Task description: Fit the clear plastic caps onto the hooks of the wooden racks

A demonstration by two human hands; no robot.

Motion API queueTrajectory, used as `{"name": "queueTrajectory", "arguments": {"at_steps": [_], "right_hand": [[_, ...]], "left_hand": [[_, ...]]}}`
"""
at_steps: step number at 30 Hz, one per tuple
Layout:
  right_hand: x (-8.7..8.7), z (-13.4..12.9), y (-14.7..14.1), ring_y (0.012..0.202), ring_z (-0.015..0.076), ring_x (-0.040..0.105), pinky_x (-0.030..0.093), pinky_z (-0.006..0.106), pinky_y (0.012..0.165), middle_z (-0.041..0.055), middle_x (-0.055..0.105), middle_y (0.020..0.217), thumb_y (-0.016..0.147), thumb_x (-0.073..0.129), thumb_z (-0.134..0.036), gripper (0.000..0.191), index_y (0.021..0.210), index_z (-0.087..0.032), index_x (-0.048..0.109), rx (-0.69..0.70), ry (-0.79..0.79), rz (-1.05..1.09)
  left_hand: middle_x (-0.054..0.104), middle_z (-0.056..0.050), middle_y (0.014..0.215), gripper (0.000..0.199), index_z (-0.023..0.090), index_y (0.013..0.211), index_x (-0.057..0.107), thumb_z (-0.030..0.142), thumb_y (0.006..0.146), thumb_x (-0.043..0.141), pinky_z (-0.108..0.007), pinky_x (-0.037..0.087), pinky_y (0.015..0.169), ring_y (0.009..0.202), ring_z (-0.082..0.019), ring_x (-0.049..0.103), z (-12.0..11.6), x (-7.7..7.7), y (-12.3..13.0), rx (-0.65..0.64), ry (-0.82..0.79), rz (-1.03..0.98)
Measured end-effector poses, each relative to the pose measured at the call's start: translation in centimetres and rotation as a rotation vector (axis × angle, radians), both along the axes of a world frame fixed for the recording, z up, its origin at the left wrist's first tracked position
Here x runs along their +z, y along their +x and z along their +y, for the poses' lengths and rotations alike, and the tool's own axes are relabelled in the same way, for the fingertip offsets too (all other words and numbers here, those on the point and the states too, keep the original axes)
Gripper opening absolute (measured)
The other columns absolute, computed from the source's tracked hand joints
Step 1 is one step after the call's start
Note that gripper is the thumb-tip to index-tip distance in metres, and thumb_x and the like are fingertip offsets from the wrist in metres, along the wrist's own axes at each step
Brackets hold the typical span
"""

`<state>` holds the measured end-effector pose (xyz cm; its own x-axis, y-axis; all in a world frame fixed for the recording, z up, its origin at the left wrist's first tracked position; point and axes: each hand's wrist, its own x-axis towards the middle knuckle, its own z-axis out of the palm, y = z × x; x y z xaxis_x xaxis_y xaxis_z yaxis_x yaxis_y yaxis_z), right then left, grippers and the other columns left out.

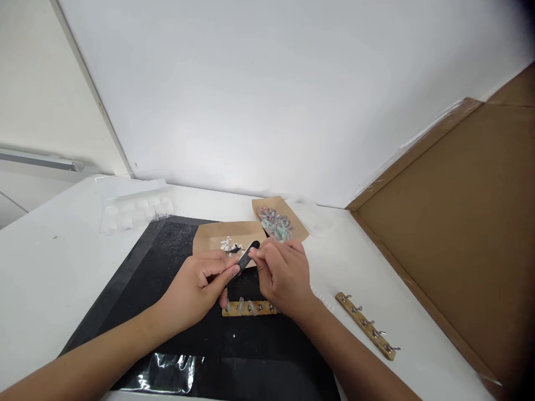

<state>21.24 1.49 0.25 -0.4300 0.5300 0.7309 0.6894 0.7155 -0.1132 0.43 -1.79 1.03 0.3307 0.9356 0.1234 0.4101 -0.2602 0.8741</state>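
Note:
My left hand point(204, 281) is closed on a dark, flat, elongated strip with a rounded end point(249, 255), its thumb pressed on the strip's face. At the strip's upper end, my right hand point(284, 270) is pinched; whatever is between its fingertips is too small to make out. Behind the strip lies a brown paper tray point(204, 236) with small white bits point(228, 244) and some dark pieces. Below the hands a wooden strip with metal studs point(240, 312) rests on the black mat point(167, 278), several clear tips standing on it, its right end partly hidden.
A second brown paper tray point(297, 225) holds a bag of coloured pieces point(273, 221). A wooden strip with metal clips point(365, 324) lies at the right on the white table point(317, 250). A clear compartment box point(134, 213) is at the back left. A cardboard panel point(455, 223) stands at the right.

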Motion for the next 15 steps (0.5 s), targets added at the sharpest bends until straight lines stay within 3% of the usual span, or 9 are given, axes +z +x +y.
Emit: {"name": "queueTrajectory", "arguments": {"at_steps": [3,7,11,15], "right_hand": [[0.05,-0.09,-0.19,0.061,0.0157,0.050,0.028,0.036,0.069,-0.0005,0.060,0.069,0.104,0.051,-0.015,0.027,0.079,-0.023,0.046,0.028,0.001,-0.038],[0.00,-0.23,-0.22,0.060,0.0146,0.049,0.029,0.036,0.069,-0.0009,0.059,0.069,0.105,0.052,-0.017,0.026,0.080,-0.022,0.047,-0.053,0.014,0.010],[-0.21,-0.24,-0.19,0.061,0.0146,0.049,0.029,0.036,0.069,-0.0021,0.056,0.067,0.104,0.052,-0.016,0.027,0.079,-0.021,0.048,0.017,0.003,-0.045],[-0.36,-0.04,-0.11,0.060,0.0139,0.050,0.028,0.035,0.067,-0.0016,0.059,0.069,0.104,0.054,-0.016,0.026,0.079,-0.021,0.049,-0.037,0.016,0.010]], "left_hand": [[0.067,0.001,0.063,0.048,0.019,0.068,0.072,0.037,0.107,0.052,-0.022,0.049,0.055,0.053,-0.011,0.056,0.07,-0.12,0.02,-0.010,0.056,0.010],[0.067,0.001,0.061,0.048,0.020,0.065,0.069,0.033,0.107,0.053,-0.024,0.053,0.072,0.066,-0.013,0.065,0.17,-0.34,0.03,-0.012,0.157,-0.016],[0.066,0.002,0.061,0.044,0.019,0.067,0.070,0.029,0.107,0.054,-0.024,0.052,0.077,0.069,-0.012,0.066,0.27,-0.68,-0.03,-0.027,0.209,-0.021],[0.065,0.003,0.059,0.046,0.020,0.065,0.071,0.030,0.107,0.054,-0.025,0.052,0.078,0.067,-0.012,0.065,0.50,-0.98,-0.09,-0.007,0.206,-0.012]]}}
